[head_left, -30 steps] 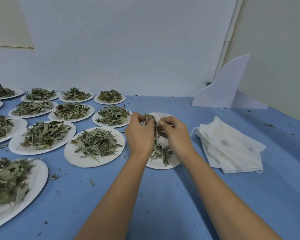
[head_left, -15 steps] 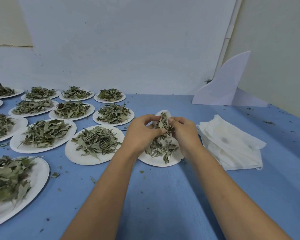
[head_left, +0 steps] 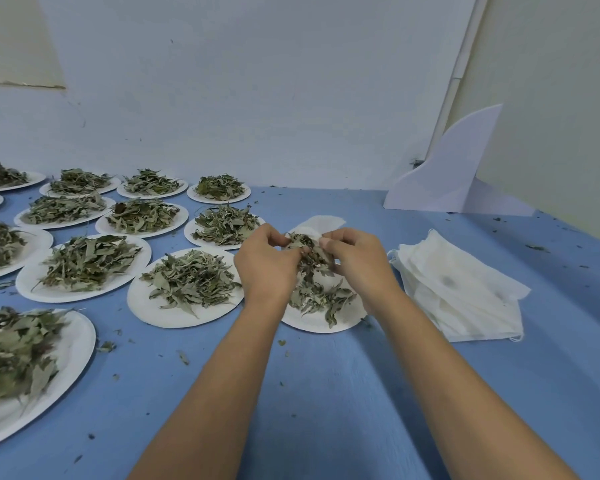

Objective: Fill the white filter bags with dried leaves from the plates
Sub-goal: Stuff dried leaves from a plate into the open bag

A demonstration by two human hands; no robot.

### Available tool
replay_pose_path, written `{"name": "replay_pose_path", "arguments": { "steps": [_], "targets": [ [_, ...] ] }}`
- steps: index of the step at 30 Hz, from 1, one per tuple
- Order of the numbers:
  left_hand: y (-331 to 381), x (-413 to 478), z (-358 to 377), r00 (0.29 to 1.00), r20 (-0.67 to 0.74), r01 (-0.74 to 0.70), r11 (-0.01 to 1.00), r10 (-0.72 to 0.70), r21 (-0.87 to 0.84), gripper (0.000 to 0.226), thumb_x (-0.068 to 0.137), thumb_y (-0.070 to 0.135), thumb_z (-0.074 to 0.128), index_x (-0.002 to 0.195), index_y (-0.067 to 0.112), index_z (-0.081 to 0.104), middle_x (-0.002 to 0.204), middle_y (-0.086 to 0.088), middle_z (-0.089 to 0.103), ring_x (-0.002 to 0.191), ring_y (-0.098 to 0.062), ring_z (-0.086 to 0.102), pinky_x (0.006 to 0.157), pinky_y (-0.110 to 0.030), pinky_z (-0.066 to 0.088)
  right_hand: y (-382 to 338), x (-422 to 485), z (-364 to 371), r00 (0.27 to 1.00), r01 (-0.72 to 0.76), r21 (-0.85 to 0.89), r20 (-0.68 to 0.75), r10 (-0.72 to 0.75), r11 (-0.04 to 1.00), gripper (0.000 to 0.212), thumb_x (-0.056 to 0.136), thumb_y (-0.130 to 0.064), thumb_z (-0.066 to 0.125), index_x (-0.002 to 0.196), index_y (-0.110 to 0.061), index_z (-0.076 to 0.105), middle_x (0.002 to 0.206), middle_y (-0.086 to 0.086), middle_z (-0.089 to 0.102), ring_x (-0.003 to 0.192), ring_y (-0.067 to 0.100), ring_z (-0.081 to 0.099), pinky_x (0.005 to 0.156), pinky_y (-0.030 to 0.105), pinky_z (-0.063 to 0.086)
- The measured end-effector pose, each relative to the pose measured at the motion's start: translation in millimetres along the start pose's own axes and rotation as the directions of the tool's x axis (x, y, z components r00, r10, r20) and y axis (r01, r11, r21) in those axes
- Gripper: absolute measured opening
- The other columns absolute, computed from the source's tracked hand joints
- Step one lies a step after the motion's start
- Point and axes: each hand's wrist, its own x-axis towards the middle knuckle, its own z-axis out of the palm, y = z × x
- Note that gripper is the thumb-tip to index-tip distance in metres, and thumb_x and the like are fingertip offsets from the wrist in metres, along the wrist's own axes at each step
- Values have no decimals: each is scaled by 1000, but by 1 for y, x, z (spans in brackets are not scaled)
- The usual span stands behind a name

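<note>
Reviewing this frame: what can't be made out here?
Head view only.
1. How full the bag is: hidden by leaves, left hand and right hand.
2. The plates at the left edge: cut off by the frame.
3. How many bags in the stack: layers blur together.

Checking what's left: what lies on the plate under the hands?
Dried leaves on the near half of the plate; left hand, right hand and filter bag cover the rest.

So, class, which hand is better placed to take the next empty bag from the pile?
Probably the right hand: the pile of filter bags lies just beside it, while the left hand would have to cross the plate.
</note>
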Motion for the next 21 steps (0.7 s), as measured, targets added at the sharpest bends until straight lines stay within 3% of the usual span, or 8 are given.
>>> {"name": "replay_pose_path", "arguments": {
  "steps": [3,6,8,10,12,15,17,21],
  "targets": [
    [1,1,4,999,-41,2,1000,-1,8,31,75,6,75,65,18,48,72,4,55,73,-30,67,65,-37,55,1,-2,1,998,51,-63,-30,-53,997,18,87,-13,61,71,-21,62,70,-3,63,71,14,59,77,30,52],
    [5,6,9,997,-78,24,1000,-22,20,29,76,2,68,63,19,47,68,6,53,63,-18,58,51,-16,41,1,-4,0,995,92,-111,-32,-96,990,19,87,-13,59,71,-21,60,64,-7,61,59,4,52,56,10,39],
    [8,11,11,996,-83,41,998,-38,40,27,78,2,65,64,19,48,66,6,53,60,-13,53,45,-12,35,1,-4,-1,997,83,-91,-1,-84,992,18,88,-11,58,72,-20,60,68,-4,62,64,6,55,63,14,43],
    [8,16,12,997,-76,24,996,-18,82,23,79,2,63,67,17,50,66,5,53,61,-14,52,44,-12,34,1,-3,-1,998,61,-54,34,-59,997,18,88,-9,59,73,-18,61,74,-2,61,73,13,55,78,28,47],
    [9,18,12,997,-78,2,992,8,127,21,81,1,61,69,16,52,66,6,51,58,-9,48,42,-9,35,2,-3,2,998,28,-9,61,-27,1000,18,88,-6,58,73,-15,61,72,-4,59,69,10,54,83,33,47],
    [10,15,14,994,-108,-15,990,30,141,22,82,-1,58,70,15,51,65,8,47,54,-2,40,46,-2,34,4,-4,3,994,-19,130,105,5,991,21,89,1,55,72,-11,60,66,-4,55,54,0,53,76,26,50],
    [10,11,15,994,-107,-18,995,29,103,25,82,-1,58,66,16,47,65,9,46,54,-2,39,46,-4,34,6,-6,3,993,-55,238,112,29,970,22,90,2,53,73,-9,62,70,1,58,59,6,55,71,20,52],
    [5,6,13,999,-18,-45,999,45,-3,9,82,5,62,78,10,55,72,9,52,60,-3,46,48,-6,36,7,-5,0,992,-120,359,66,103,926,17,91,-1,55,79,-5,66,72,5,64,65,11,60,67,16,54]
  ]
}}
